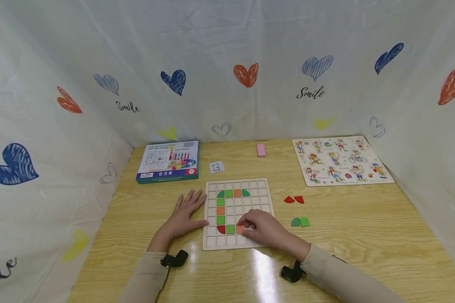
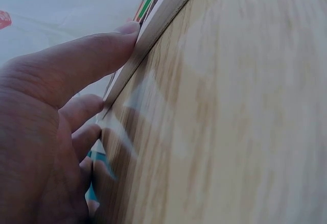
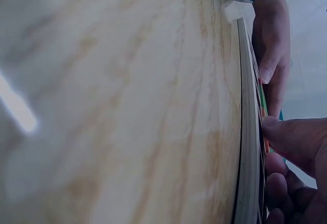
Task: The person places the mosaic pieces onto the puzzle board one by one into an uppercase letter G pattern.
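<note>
A pale wooden grid board [image 1: 211,241] lies on the table with green, orange and red tiles set in a C-shaped line. My left hand [image 1: 183,216] rests at the board's left side, fingers spread; in the left wrist view its thumb [image 2: 120,40] touches the board's edge. Over the lower row, my right hand [image 1: 265,227] pinches an orange square tile [image 1: 239,229] between thumb and fingers. That tile lies beside a green square tile [image 1: 230,229], which follows a red quarter-round tile [image 1: 221,229]. Curled fingers hide part of the board on the right.
Right of the board lie two red quarter-round pieces [image 1: 289,199], a dark green quarter-round piece [image 1: 295,221] and a green square [image 1: 305,221]. Behind are a small pattern card [image 1: 217,167], a boxed toy set [image 1: 168,162], a pink block [image 1: 261,150] and a picture puzzle board [image 1: 341,162].
</note>
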A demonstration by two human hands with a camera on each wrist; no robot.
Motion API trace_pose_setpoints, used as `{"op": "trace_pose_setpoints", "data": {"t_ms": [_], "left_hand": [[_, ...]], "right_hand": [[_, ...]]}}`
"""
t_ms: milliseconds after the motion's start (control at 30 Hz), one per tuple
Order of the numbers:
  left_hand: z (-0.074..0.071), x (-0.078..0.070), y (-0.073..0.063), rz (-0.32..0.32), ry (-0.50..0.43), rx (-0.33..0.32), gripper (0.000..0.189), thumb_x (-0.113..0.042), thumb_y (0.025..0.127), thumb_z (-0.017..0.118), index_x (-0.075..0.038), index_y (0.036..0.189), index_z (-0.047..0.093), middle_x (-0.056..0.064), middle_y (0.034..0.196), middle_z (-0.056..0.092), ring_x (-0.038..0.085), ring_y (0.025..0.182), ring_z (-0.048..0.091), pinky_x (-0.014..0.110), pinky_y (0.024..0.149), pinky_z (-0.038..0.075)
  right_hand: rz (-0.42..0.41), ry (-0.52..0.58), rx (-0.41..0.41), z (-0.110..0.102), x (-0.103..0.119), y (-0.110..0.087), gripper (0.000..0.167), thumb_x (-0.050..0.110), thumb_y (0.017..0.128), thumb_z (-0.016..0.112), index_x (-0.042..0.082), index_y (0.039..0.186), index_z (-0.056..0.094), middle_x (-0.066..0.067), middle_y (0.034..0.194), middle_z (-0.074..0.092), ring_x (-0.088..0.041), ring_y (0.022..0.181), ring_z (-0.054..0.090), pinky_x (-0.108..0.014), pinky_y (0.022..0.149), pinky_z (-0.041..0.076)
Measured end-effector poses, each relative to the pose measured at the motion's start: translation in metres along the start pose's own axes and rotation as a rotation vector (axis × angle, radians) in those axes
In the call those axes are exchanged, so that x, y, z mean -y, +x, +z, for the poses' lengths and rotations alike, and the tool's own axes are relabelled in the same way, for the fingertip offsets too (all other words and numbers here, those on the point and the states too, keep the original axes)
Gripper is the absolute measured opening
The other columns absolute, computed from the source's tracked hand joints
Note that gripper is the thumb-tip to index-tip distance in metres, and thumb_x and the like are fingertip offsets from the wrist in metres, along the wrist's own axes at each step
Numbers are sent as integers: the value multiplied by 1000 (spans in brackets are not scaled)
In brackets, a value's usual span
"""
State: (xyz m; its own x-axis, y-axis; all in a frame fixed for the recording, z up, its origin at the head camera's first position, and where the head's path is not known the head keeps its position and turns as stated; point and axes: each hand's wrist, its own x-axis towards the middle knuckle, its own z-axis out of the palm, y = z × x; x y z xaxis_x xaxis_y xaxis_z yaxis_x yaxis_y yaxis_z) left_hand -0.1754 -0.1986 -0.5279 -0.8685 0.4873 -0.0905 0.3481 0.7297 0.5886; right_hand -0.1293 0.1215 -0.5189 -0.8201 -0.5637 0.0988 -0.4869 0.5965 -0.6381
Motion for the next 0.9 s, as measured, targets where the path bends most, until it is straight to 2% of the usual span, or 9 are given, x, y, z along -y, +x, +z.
{"op": "trace_pose_setpoints", "data": {"t_ms": [233,500,733,900], "left_hand": [[0,-1,0,13,-10,-6,92,-52,89,74,-18,162,30,4,170,17,32,157,0,54,123,-10],[0,-1,-1,15,-13,-18,92,-52,88,74,-18,162,31,4,170,17,32,157,1,54,123,-10],[0,-1,-1,20,-2,-22,91,-53,89,73,-18,162,31,5,170,18,33,157,2,55,123,-10],[0,-2,0,18,-7,-16,91,-52,89,73,-17,162,31,5,170,18,33,157,1,55,123,-10]], "right_hand": [[-6,-8,9,-1,0,1,18,20,91,77,19,108,73,11,90,60,-3,81,53,-24,73,48],[3,91,25,-14,-11,-4,21,16,95,73,18,116,72,15,91,59,-5,82,55,-23,73,51],[50,121,-16,-34,-24,-17,20,14,96,71,16,116,72,14,94,60,-6,83,55,-24,73,51],[112,132,-41,-49,-38,-30,20,14,97,71,16,116,71,12,94,60,-7,83,55,-24,72,50]]}}
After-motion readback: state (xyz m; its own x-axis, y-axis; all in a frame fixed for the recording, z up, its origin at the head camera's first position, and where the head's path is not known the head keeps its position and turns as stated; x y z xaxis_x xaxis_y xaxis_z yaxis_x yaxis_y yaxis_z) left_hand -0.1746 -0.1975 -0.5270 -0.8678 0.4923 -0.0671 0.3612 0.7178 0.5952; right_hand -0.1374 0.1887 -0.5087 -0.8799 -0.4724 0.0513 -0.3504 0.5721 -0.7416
